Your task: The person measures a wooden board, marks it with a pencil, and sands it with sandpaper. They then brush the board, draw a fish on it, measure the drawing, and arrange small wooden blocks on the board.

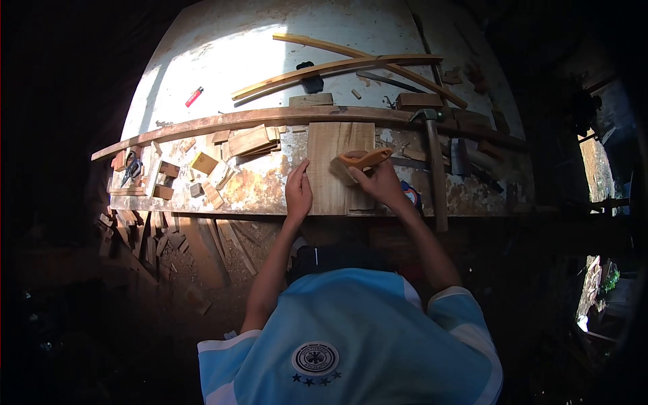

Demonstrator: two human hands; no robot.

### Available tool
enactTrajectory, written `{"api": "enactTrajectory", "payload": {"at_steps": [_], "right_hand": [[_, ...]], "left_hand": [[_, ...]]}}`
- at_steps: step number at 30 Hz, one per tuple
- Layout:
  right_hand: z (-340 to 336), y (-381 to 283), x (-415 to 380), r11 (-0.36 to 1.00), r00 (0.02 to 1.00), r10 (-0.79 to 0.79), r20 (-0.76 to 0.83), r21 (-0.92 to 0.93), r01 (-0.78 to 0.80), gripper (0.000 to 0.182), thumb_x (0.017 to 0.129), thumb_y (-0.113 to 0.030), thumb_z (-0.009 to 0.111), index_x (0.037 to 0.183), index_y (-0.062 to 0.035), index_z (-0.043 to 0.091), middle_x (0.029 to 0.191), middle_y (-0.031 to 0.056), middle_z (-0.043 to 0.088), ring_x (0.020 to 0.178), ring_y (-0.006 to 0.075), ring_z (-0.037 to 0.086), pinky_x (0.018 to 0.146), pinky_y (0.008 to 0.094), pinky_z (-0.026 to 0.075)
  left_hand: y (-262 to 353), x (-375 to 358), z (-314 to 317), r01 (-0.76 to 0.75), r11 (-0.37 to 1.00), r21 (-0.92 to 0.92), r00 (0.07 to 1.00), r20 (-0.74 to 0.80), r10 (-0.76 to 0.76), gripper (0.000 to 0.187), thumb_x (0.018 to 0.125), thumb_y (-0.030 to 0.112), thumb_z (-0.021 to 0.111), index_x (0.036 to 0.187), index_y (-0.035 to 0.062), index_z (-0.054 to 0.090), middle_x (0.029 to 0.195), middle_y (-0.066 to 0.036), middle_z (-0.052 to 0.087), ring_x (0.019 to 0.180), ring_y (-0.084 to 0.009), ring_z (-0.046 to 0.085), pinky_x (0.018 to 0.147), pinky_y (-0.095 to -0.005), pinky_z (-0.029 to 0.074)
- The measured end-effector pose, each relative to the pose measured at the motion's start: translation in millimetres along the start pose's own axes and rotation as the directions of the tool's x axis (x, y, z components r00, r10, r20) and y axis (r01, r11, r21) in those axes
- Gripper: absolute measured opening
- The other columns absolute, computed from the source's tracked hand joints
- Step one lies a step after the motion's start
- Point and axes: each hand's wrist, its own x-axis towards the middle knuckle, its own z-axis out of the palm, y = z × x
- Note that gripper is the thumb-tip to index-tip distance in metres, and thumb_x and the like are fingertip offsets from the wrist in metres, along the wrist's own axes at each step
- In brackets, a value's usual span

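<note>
At the near edge of the tabletop (pixel 262 196), the wooden board (pixel 326 165) is best steadied while light, even strokes are made along its grain. Its left side is met by the left hand (pixel 298 191), nearly flat, nothing gripped; the orange-handled brush (pixel 370 158) is gripped over it by the right hand (pixel 385 182). Beyond, a long timber strip (pixel 260 120) is laid crosswise.

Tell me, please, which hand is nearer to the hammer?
Right. The right hand, holding an orange tool, is a little to the left of the hammer; the left hand is farther away, at the left edge of the board.
</note>
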Motion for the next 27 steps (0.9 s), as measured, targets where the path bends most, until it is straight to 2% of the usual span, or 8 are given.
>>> {"api": "enactTrajectory", "payload": {"at_steps": [3,7,13,15,18,22,25,27], "right_hand": [[29,38,-11,0.978,0.919,0.053,0.39,-0.208,0.031,0.032,0.075,-0.024,0.067,0.099,-0.0022,0.064,0.081,0.017,0.065,0.071,0.0285,0.064,0.065,0.0337,0.049],[-13,8,27,0.881,0.96,-0.129,-0.25,-0.474,-0.005,0.026,0.078,-0.024,0.062,0.094,-0.0039,0.065,0.07,0.0166,0.063,0.065,0.0341,0.062,0.059,0.0404,0.049],[40,-15,-17,0.909,0.879,-0.155,0.451,-0.283,0.306,0.03,0.072,-0.016,0.06,0.101,-0.0119,0.063,0.079,0.0146,0.064,0.074,0.0328,0.062,0.068,0.0416,0.048],[43,-24,-11,0.991,0.827,-0.01,0.563,-0.107,0.085,0.031,0.073,-0.014,0.064,0.104,-0.0112,0.064,0.079,0.0144,0.063,0.071,0.0322,0.061,0.064,0.0371,0.049],[45,-18,11,0.914,0.949,-0.26,0.18,-0.273,0.302,0.026,0.073,-0.012,0.064,0.099,-0.0074,0.064,0.077,0.0164,0.063,0.07,0.0316,0.061,0.064,0.037,0.048],[57,-16,7,0.905,0.858,-0.183,0.48,-0.259,0.338,0.029,0.073,-0.008,0.061,0.102,-0.0085,0.063,0.081,0.0148,0.063,0.073,0.0313,0.062,0.065,0.038,0.049],[62,-18,12,0.973,0.937,-0.223,0.267,0.0,0.232,0.033,0.068,-0.009,0.063,0.101,-0.0093,0.064,0.079,0.0141,0.064,0.073,0.0315,0.062,0.066,0.0378,0.049],[59,-15,13,0.86,0.894,-0.383,0.232,-0.263,0.437,0.036,0.064,-0.008,0.064,0.1,-0.0087,0.064,0.074,0.0143,0.063,0.07,0.0295,0.062,0.064,0.0353,0.049]], "left_hand": [[-2,1,-2,0.0,0.999,-0.034,0.999,0.037,0.002,0.029,0.089,0.005,0.043,0.116,0.0001,0.055,0.114,-0.02,0.056,0.108,-0.0308,0.053,0.093,-0.0349,0.04],[-12,5,-12,0.057,0.989,-0.133,0.992,0.122,-0.041,0.029,0.088,0.007,0.052,0.115,-0.0011,0.056,0.116,-0.016,0.057,0.104,-0.0237,0.056,0.09,-0.0323,0.043],[-12,13,-23,0.304,0.925,-0.226,0.933,0.266,-0.242,0.03,0.084,0.006,0.059,0.114,-0.0014,0.058,0.114,-0.013,0.06,0.093,-0.0146,0.059,0.082,-0.0254,0.047],[-15,13,-24,0.295,0.914,-0.278,0.939,0.259,-0.224,0.029,0.084,0.005,0.059,0.113,-0.0016,0.059,0.111,-0.013,0.061,0.09,-0.0126,0.059,0.08,-0.0239,0.048],[-10,13,-28,0.272,0.911,-0.311,0.946,0.262,-0.193,0.026,0.086,0.006,0.057,0.111,-0.0022,0.059,0.104,-0.01,0.064,0.087,-0.0111,0.059,0.078,-0.0235,0.048],[-25,19,-32,0.409,0.862,-0.299,0.878,0.385,-0.283,0.026,0.089,0.008,0.054,0.112,-0.0024,0.059,0.096,-0.006,0.064,0.084,-0.0094,0.059,0.075,-0.0224,0.048],[-20,18,-34,0.413,0.824,-0.389,0.884,0.387,-0.261,0.027,0.091,0.01,0.051,0.115,-0.0022,0.057,0.092,-0.006,0.063,0.08,-0.0093,0.059,0.074,-0.0218,0.047],[-19,19,-34,0.421,0.826,-0.375,0.88,0.391,-0.27,0.027,0.092,0.01,0.049,0.115,-0.002,0.056,0.094,-0.008,0.063,0.081,-0.0101,0.059,0.074,-0.0226,0.048]]}}
